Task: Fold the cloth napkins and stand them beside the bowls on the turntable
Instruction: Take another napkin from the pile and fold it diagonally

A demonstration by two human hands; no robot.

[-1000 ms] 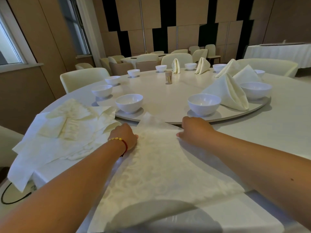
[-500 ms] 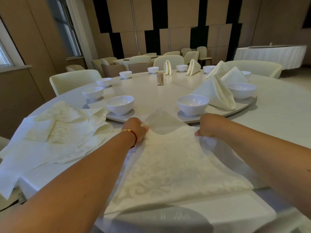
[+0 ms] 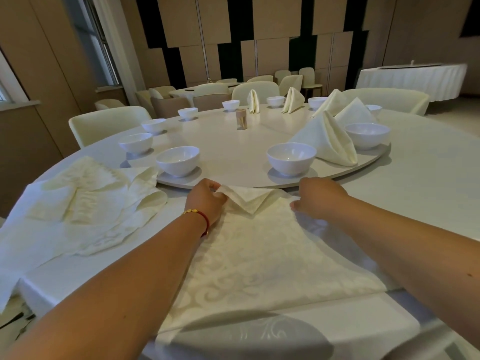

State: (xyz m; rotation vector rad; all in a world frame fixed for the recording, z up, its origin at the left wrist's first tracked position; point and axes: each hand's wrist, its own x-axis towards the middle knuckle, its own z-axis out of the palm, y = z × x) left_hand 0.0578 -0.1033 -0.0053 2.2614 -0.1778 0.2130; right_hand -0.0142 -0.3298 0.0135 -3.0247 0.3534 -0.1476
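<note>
Tip folded back!
Both hands, left hand (image 3: 207,201) and right hand (image 3: 320,197), have turned the napkin (image 3: 262,245) far corner toward the person.

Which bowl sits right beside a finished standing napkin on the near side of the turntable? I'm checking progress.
The bowl just beyond the right hand: a folded napkin stands beside it. The bowl beyond the left hand has none.

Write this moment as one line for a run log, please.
step: folding napkin | left hand: pinches far corner, turned back | right hand: grips far edge | standing napkin beside bowl
</note>
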